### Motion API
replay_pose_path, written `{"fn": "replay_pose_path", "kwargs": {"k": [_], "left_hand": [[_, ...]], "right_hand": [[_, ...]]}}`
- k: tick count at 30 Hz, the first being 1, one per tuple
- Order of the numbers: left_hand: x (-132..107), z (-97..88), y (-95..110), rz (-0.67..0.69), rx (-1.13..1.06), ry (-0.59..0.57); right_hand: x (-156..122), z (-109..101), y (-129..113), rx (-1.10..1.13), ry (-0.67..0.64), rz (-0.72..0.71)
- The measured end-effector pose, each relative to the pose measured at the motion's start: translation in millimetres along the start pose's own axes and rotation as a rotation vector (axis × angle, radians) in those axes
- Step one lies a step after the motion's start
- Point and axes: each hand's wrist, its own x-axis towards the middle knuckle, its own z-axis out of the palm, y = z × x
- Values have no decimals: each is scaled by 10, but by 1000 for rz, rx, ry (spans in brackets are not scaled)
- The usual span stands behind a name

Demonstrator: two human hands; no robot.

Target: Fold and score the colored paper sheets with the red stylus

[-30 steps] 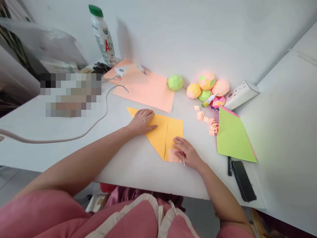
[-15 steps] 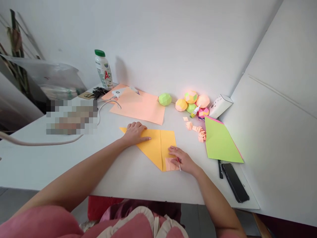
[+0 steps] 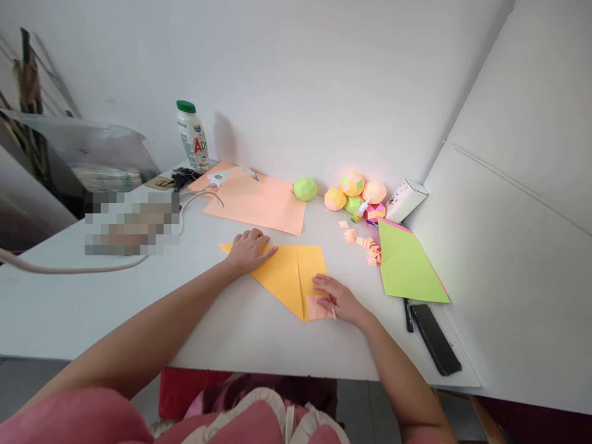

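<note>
A folded yellow-orange paper sheet (image 3: 289,274) lies on the white table (image 3: 240,327) in front of me. My left hand (image 3: 250,248) rests flat on its left part, fingers spread, pressing it down. My right hand (image 3: 337,297) lies on the sheet's lower right corner, over a small pink paper square (image 3: 315,306), and grips a thin red stick-like tool (image 3: 331,298) between its fingers.
A large salmon sheet (image 3: 256,200) lies behind. Paper balls (image 3: 352,191) and small folded pink pieces (image 3: 365,240) sit at the back right, beside a green sheet (image 3: 407,265), a white box (image 3: 407,200), a black phone (image 3: 435,339) and a pen. A bottle (image 3: 192,135) and a cable (image 3: 92,265) are at left.
The camera tilted upward, so the table scene sits lower and smaller. Both hands stay on the yellow sheet in nearly the same places.
</note>
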Motion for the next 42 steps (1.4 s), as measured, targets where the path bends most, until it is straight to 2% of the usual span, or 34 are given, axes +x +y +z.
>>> {"fn": "replay_pose_path", "kwargs": {"k": [13,21,23,26,29,30,31,33,42], "left_hand": [[-12,2,41,-36,-24,25],[-28,23,8,38,-11,77],[-56,-2,35,110,-14,97],[-137,-21,170,312,-29,96],[-231,32,384,603,-49,26],[-255,62,452,765,-49,-3],[-273,93,512,870,-43,-19],[-285,142,592,947,-39,-30],[-143,131,708,1008,29,-13]], "right_hand": [[-4,18,0,-8,-7,3],[-13,40,-26,-31,-3,17],[-11,52,-45,-45,8,23],[1,62,-77,-68,20,16],[17,58,-103,-90,25,0],[22,56,-108,-97,29,-4],[26,56,-112,-103,33,-7],[31,58,-114,-112,39,-12],[39,64,-95,-118,55,-7]]}}
